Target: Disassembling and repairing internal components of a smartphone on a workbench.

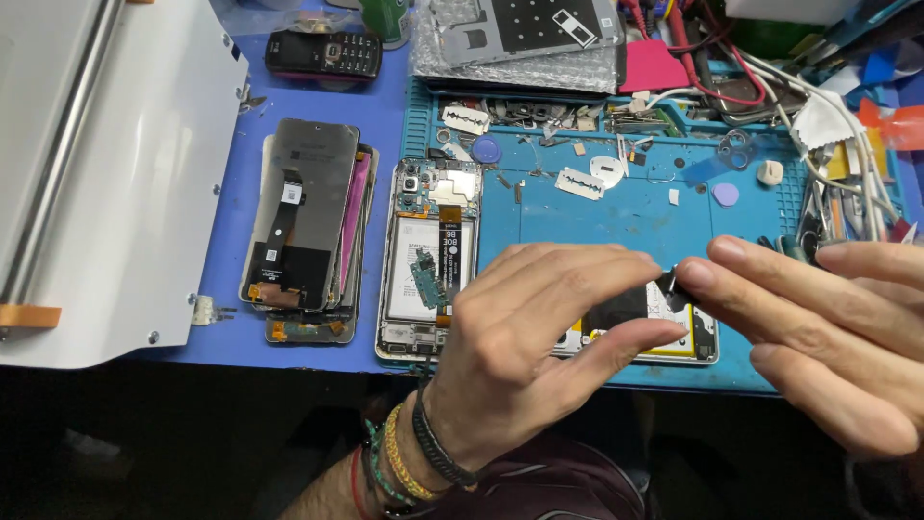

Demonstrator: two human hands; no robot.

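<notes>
Two hands meet over a blue mat (616,221). The left hand (525,347) and right hand (818,327) pinch a small black strip (671,282) between fingertips, other fingers spread. Under them lies an opened phone (674,337); another opened phone (428,260) sits left of the left hand.

We see mat (616,217) at centre-right. Opened phone (428,260) on mat's left edge. Screen stack (303,217) left of phone, off mat. Metal machine (106,173) far left. Keypad phone (322,53) behind stack. Razor blades (580,183) on mat behind our hands. Second phone (674,332) on mat's near edge, under left hand (525,347) and right hand (818,327). Cables (828,125) far right.
</notes>
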